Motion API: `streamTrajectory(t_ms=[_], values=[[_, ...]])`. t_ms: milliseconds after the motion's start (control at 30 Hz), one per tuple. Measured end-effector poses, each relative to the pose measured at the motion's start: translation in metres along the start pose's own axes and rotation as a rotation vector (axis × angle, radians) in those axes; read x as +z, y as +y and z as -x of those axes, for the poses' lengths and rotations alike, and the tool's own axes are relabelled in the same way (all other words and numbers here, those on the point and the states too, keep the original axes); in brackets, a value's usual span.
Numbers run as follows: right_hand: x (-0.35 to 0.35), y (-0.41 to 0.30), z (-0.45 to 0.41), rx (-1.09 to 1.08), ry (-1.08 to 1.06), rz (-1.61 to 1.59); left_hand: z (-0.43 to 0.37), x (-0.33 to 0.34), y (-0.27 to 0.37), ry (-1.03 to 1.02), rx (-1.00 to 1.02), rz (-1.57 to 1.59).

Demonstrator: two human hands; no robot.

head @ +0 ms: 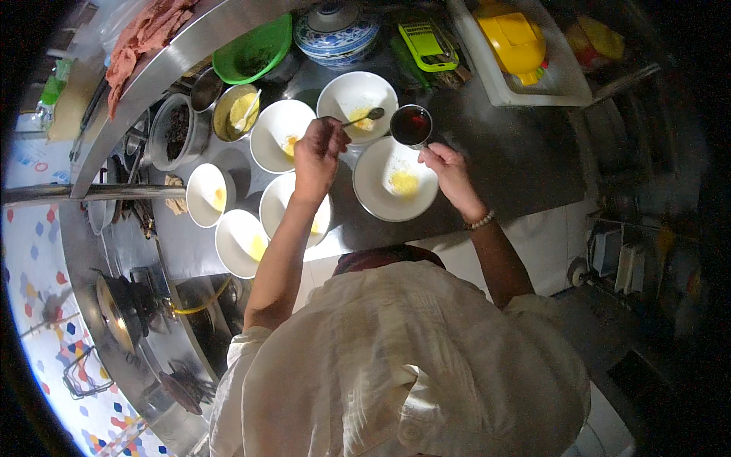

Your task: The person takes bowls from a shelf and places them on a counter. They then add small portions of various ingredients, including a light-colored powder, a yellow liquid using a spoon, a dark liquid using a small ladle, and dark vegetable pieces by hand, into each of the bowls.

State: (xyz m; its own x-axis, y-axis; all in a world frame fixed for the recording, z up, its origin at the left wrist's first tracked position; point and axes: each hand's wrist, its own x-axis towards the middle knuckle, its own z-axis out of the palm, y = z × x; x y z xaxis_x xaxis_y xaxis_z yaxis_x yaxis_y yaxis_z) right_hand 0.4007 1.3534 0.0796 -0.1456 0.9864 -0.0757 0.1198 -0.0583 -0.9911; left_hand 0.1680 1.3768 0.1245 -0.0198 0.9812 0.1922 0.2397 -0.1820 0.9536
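Note:
My left hand [321, 149] grips a small metal spoon [374, 114], whose dark bowl hangs over the far white bowl [331, 94]. In my right hand [448, 171] is the handle of a small metal cup [411, 127] of dark reddish liquid. The cup is above the gap between the far bowl and the near right white bowl [371, 194], which holds pale yellow granules [404, 184]. Under and beside my left hand stand another white bowl [268, 128] and a partly hidden white bowl [280, 200]. Yellow seasoning lies in these bowls too.
Two smaller white bowls [197, 197] stand at the left. Behind them are a metal tin [223, 123] of yellow powder and a plastic tub [197, 143] of dark food. A green basin [251, 34], lidded porcelain pot [337, 43], green grater [420, 43] and white tray [485, 85] line the back.

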Motion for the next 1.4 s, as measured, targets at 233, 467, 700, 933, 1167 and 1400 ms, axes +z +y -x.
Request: streamTrajectory(t_ms=[233,467,700,933,1167,1400], values=[[0.007,-0.015,0.025,-0.034,-0.027,0.081,0.013,0.024,0.014,-0.262,0.095,-0.324],[0.006,-0.009,0.039,0.042,-0.016,-0.063,0.03,0.025,0.02,-0.041,-0.376,0.469],[0.001,-0.013,0.049,0.072,-0.055,-0.122,0.041,0.02,0.036,-0.041,-0.238,0.349],[-0.001,-0.01,0.061,0.045,-0.056,-0.186,0.052,0.015,0.035,-0.024,-0.411,0.58],[-0.043,-0.003,0.076,0.039,0.064,-0.056,0.087,0.02,-0.011,-0.074,0.11,-0.111],[-0.036,-0.007,0.072,0.049,-0.039,-0.005,0.1,0.019,-0.011,0.087,-0.223,0.129]])
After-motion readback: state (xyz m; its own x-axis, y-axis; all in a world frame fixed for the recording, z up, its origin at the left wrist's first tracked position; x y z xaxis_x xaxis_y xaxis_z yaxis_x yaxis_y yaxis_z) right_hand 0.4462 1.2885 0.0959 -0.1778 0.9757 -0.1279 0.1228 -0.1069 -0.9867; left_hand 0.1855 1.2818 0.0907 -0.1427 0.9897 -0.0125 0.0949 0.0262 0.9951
